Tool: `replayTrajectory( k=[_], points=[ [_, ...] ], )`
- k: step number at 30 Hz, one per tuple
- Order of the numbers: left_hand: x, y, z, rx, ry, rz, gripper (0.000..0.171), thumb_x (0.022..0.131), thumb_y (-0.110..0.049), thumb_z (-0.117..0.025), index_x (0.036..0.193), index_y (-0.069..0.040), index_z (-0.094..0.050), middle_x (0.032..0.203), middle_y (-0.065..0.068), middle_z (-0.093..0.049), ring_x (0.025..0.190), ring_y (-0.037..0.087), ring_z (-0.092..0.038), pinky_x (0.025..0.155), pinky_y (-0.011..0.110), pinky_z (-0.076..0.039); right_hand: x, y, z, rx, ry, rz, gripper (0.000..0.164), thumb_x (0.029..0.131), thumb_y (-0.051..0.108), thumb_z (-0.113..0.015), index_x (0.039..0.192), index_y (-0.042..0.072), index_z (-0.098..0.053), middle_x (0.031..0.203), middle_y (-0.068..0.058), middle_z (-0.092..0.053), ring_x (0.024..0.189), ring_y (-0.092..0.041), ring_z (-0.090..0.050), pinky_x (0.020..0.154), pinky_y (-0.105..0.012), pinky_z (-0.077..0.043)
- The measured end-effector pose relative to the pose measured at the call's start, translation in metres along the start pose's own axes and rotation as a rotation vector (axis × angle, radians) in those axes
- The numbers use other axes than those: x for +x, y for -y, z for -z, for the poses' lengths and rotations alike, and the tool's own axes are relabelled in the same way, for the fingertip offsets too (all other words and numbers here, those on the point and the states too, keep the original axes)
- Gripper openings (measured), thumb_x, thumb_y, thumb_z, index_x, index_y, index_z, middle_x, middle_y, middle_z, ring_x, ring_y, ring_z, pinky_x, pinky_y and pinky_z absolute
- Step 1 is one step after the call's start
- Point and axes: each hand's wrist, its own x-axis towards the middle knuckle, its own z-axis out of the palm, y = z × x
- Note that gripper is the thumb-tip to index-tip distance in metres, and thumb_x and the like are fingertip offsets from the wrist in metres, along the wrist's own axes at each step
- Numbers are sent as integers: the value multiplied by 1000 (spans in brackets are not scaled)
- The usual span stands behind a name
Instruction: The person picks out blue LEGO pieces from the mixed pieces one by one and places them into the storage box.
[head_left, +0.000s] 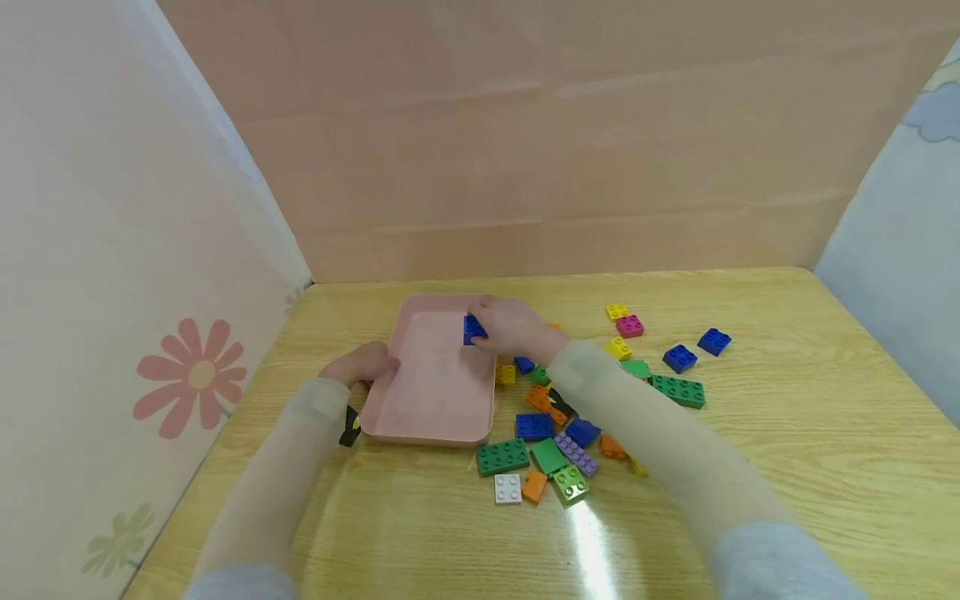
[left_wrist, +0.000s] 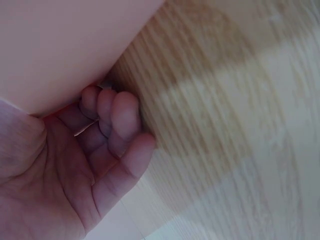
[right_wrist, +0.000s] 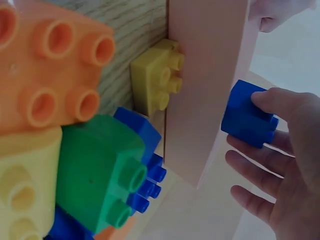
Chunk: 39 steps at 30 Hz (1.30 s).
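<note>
My right hand (head_left: 512, 327) pinches a blue toy brick (head_left: 473, 331) over the right side of a pink tray (head_left: 438, 392). In the right wrist view, the thumb lies on one side of that blue brick (right_wrist: 247, 114) and the fingers on the other. On the tray's left rim, my left hand (head_left: 362, 364) grips the edge. The left wrist view shows its curled fingers (left_wrist: 125, 117) outside the tray wall (left_wrist: 65, 45), close to the tabletop. No bricks show on the visible part of the tray floor.
Loose bricks lie heaped right of the tray, among them a green brick (head_left: 502, 457), a white brick (head_left: 507, 489) and a yellow brick (head_left: 506, 374) near its wall. Two blue bricks, one of them nearer (head_left: 679, 358), lie farther right. A paper-covered wall (head_left: 540, 167) closes the table's back.
</note>
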Motion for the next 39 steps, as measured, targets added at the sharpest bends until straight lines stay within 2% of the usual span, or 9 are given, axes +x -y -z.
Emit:
replayTrajectory(
  k=[5, 12, 24, 32, 39],
  points=[
    [-1, 0, 2, -5, -4, -2, 17, 94, -12, -45, 91, 0, -56, 76, 8, -57, 63, 18, -54, 56, 29, -46, 3, 2, -4, -26, 87, -25, 44, 91, 36, -67, 121, 6, -56, 109, -13, -62, 80, -24, -64, 74, -39, -53],
    [1, 4, 0, 8, -3, -4, 17, 94, -13, -45, 88, -2, -56, 74, 7, -55, 61, 17, -53, 55, 29, -44, 4, 2, -10, -19, 156, -45, 45, 92, 33, -66, 127, 5, -57, 115, -11, -64, 98, -22, -62, 86, -43, -48],
    [-2, 3, -2, 2, -4, 13, 18, 96, -15, -45, 92, -1, -56, 77, 8, -56, 65, 18, -54, 59, 29, -44, 9, -1, -14, -60, 125, -79, 45, 90, 33, -69, 124, 4, -61, 124, -12, -62, 113, -27, -57, 91, -44, -46],
    [1, 0, -2, 19, -4, 13, 19, 97, -15, -44, 95, 1, -56, 79, 9, -57, 62, 17, -55, 55, 29, -46, 14, -6, -17, -116, 123, -112, 44, 92, 33, -68, 126, 6, -62, 128, -11, -60, 123, -31, -50, 96, -47, -44],
    [4, -2, -3, 17, 3, 21, 21, 97, -15, -44, 98, 2, -56, 81, 9, -57, 62, 17, -54, 55, 29, -46, 10, -7, -16, -102, 130, -133, 54, 92, 37, -66, 135, 5, -54, 134, -12, -54, 120, -28, -51, 93, -43, -46]
  ],
)
